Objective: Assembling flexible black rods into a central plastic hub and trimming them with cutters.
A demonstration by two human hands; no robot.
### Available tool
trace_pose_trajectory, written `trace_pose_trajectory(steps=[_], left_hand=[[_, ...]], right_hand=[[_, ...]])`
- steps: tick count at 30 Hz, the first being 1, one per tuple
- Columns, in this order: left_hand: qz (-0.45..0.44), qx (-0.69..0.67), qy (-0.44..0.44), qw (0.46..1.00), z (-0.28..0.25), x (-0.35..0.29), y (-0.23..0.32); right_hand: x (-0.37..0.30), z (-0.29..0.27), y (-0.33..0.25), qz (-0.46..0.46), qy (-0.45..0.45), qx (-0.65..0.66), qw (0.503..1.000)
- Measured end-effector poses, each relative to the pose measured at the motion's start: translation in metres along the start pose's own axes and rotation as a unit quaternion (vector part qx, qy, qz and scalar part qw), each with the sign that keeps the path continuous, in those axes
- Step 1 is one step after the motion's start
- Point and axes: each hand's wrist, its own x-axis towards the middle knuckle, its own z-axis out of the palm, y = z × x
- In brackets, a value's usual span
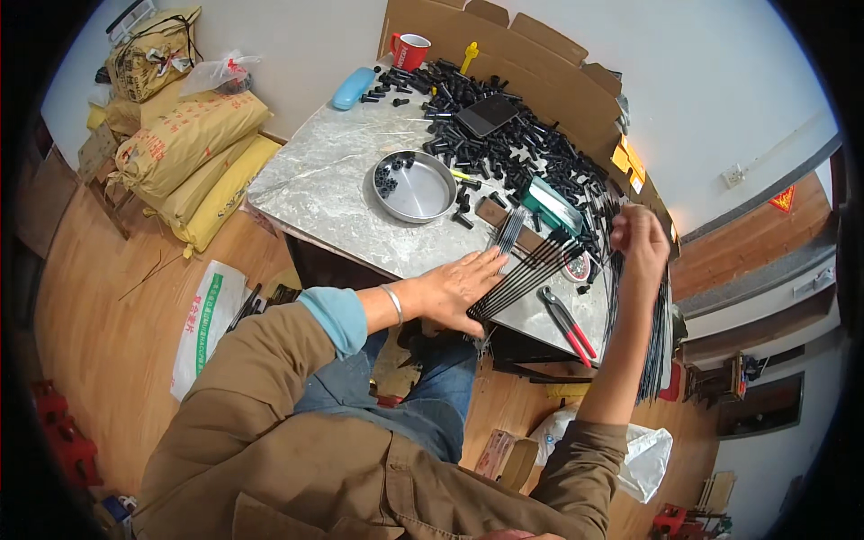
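Note:
My left hand (461,290) lies with its fingers stretched out over the near ends of a row of thin dark rods (526,281), a silvery bracelet on its wrist. The rods slant across brown blocks (491,212) at the table's front right. Farther right, my right hand (641,236) is raised with its fingers pinched together, close to a bundle of long thin black rods (655,346) hanging past the table edge. Whatever it pinches is too small to make out. Between the hands lie red-handled pliers (569,326). Beside the rods sits a small round container (577,267).
A round metal pan (423,191) holds small black pieces. Behind it spreads a heap of black bolt-like parts (450,139) with a dark phone (487,114) on top. A green box (551,207), red mug (410,52), blue case (353,88) and cardboard wall (513,63) stand around. Yellow sacks (184,144) are stacked left.

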Motion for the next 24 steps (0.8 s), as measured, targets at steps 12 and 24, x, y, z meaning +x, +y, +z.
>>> trace_pose_trajectory(steps=[12,24], left_hand=[[-0.011,0.043,-0.025,0.999,-0.004,-0.001,0.015],[-0.025,-0.018,-0.035,0.999,-0.016,0.008,0.006]], right_hand=[[0.010,0.104,0.117,-0.076,-0.147,-0.345,0.924],[0.088,0.036,0.152,0.029,-0.114,-0.435,0.893]])
